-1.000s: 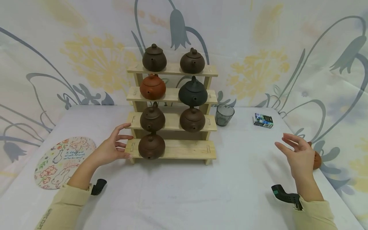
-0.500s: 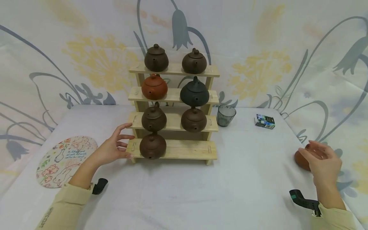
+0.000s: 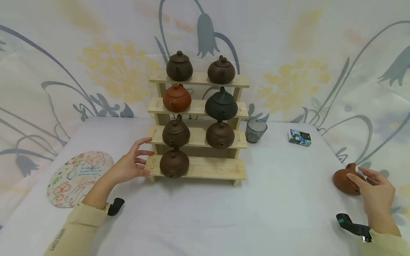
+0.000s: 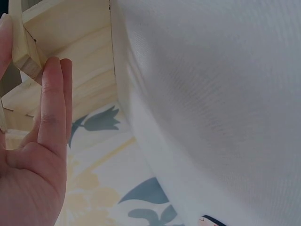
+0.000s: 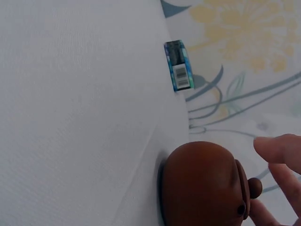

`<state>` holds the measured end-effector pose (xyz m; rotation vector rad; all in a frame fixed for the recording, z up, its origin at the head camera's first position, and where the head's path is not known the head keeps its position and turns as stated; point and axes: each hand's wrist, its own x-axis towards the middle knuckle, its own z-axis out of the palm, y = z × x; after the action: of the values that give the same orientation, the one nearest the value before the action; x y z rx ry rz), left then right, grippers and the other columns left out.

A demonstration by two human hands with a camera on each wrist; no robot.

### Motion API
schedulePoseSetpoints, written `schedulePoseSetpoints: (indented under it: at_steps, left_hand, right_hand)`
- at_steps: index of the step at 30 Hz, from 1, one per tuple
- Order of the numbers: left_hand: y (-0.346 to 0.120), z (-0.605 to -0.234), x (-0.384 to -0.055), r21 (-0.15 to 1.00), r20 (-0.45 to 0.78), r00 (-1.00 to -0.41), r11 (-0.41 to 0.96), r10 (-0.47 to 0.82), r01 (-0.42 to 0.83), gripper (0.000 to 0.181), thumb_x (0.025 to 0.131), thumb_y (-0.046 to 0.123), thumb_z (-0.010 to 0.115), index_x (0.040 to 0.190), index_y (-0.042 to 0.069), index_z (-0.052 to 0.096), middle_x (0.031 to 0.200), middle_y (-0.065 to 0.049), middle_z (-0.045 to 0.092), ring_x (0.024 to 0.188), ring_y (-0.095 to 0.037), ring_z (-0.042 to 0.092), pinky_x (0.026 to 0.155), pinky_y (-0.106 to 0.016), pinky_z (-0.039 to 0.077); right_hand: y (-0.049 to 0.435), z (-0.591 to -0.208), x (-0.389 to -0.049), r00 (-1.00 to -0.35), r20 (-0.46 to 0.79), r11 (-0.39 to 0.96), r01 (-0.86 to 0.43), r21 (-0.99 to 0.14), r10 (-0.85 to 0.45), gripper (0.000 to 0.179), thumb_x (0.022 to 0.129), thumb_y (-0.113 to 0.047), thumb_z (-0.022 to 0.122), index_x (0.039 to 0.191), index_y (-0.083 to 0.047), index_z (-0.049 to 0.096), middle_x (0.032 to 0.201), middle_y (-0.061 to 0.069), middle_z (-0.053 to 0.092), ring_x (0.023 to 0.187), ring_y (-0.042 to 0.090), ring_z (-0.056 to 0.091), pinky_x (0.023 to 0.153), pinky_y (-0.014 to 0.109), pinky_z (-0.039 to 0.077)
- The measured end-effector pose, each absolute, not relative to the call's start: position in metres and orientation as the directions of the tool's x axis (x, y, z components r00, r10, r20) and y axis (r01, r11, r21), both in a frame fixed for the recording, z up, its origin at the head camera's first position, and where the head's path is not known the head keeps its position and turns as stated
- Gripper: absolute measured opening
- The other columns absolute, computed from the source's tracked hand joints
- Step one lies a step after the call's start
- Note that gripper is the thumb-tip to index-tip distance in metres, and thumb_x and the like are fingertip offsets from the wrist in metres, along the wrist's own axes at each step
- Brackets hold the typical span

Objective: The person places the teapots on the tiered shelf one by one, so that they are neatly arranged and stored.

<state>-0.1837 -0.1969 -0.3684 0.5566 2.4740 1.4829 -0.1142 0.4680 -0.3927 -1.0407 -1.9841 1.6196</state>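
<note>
My left hand [image 3: 129,165] touches the left end of a stepped wooden display rack [image 3: 211,169], fingers fairly straight. In the left wrist view, thumb and fingers lie on either side of a board end [image 4: 27,59]. On the right, a reddish-brown clay teapot [image 3: 343,182] sits on the table. My right hand [image 3: 379,195] is at its right side, thumb and fingers spread. The right wrist view shows the thumb apart from the lid knob [image 5: 255,188]; whether the other fingers touch the pot is unclear. Several teapots stand on the rack, including an orange-red one [image 3: 177,99] and a black one [image 3: 221,105].
A grey glass cup [image 3: 256,131] stands just right of the rack. Farther right lies a small colourful box [image 3: 299,137]. A round mat with rabbit drawings [image 3: 75,181] lies left, beside the left forearm. Patterned cloth [image 3: 288,42] hangs behind the white table.
My right hand has moved right and slightly down, from left of the reddish-brown teapot to its right side, uncovering more of it. The left hand stays against the rack. The head view has shifted slightly.
</note>
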Motion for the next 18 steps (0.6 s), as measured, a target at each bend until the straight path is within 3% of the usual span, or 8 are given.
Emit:
schedulePoseSetpoints:
  at_steps: [1,5,7,9,11,13,16,18]
  left_hand:
    - [-0.197,-0.369,-0.184,0.879,0.020,-0.908,0.425,0.419,0.216,0.101,0.071,-0.009,0.075,0.146,0.022,0.013,0.129,-0.029,0.045,0.094,-0.034,0.057,0.072,-0.033,0.050]
    - [-0.196,-0.369,-0.184,0.884,0.016,-0.907,0.419,0.420,0.209,0.102,0.071,-0.009,0.075,0.146,0.022,0.013,0.130,-0.029,0.045,0.095,-0.034,0.057,0.071,-0.033,0.050]
    - [-0.196,-0.369,-0.184,0.887,0.014,-0.908,0.414,0.420,0.205,0.102,0.071,-0.009,0.075,0.146,0.022,0.013,0.130,-0.030,0.044,0.095,-0.034,0.057,0.071,-0.033,0.051]
    - [-0.195,-0.369,-0.184,0.888,0.013,-0.908,0.413,0.419,0.204,0.102,0.071,-0.010,0.074,0.146,0.022,0.013,0.130,-0.030,0.044,0.095,-0.034,0.057,0.071,-0.033,0.051]
    - [-0.195,-0.369,-0.184,0.887,0.012,-0.909,0.416,0.417,0.202,0.102,0.071,-0.010,0.075,0.146,0.022,0.013,0.130,-0.030,0.044,0.095,-0.034,0.057,0.071,-0.034,0.051]
    - [-0.196,-0.369,-0.183,0.884,0.006,-0.911,0.424,0.412,0.198,0.102,0.071,-0.009,0.075,0.146,0.022,0.013,0.130,-0.030,0.044,0.096,-0.035,0.057,0.072,-0.034,0.051]
    - [-0.196,-0.368,-0.183,0.879,0.002,-0.914,0.435,0.407,0.196,0.102,0.071,-0.009,0.075,0.146,0.022,0.013,0.130,-0.029,0.044,0.096,-0.035,0.057,0.072,-0.035,0.051]
    - [-0.196,-0.368,-0.183,0.877,0.002,-0.914,0.438,0.406,0.197,0.102,0.071,-0.009,0.075,0.146,0.022,0.013,0.130,-0.029,0.044,0.095,-0.034,0.057,0.072,-0.035,0.051]
  right_hand:
    - [0.470,-0.392,-0.113,-0.666,-0.184,0.062,0.327,-0.943,0.723,0.055,0.068,-0.026,0.084,0.117,-0.034,0.062,0.103,-0.025,0.044,0.101,-0.003,0.039,0.066,0.004,0.038]
    - [0.469,-0.387,-0.110,-0.706,-0.244,0.155,0.449,-0.880,0.664,0.049,0.076,-0.037,0.076,0.117,-0.047,0.051,0.127,-0.017,0.042,0.127,0.013,0.032,0.099,0.021,0.031]
    - [0.469,-0.385,-0.110,-0.723,-0.259,0.217,0.494,-0.842,0.640,0.045,0.080,-0.042,0.070,0.116,-0.052,0.045,0.137,-0.010,0.035,0.133,0.023,0.022,0.105,0.032,0.026]
    - [0.471,-0.386,-0.109,-0.762,-0.256,0.255,0.480,-0.839,0.594,0.041,0.082,-0.041,0.069,0.110,-0.054,0.041,0.136,0.001,0.035,0.122,0.025,0.036,0.097,0.030,0.038]
    - [0.475,-0.389,-0.109,-0.807,-0.246,0.299,0.454,-0.839,0.536,0.051,0.083,-0.040,0.068,0.123,-0.051,0.038,0.130,0.013,0.035,0.103,0.019,0.045,0.082,0.025,0.046]
    - [0.479,-0.393,-0.110,-0.852,-0.246,0.336,0.425,-0.840,0.463,0.064,0.085,-0.039,0.065,0.137,-0.046,0.029,0.133,0.027,0.026,0.093,0.014,0.044,0.065,0.019,0.048]
    - [0.480,-0.396,-0.113,-0.879,-0.260,0.364,0.413,-0.835,0.399,0.073,0.088,-0.039,0.062,0.145,-0.040,0.017,0.136,0.035,0.014,0.094,0.019,0.042,0.062,0.021,0.049]
    - [0.479,-0.395,-0.114,-0.889,-0.263,0.392,0.409,-0.824,0.374,0.064,0.088,-0.040,0.061,0.140,-0.045,0.022,0.136,0.036,0.013,0.099,0.027,0.039,0.063,0.020,0.048]
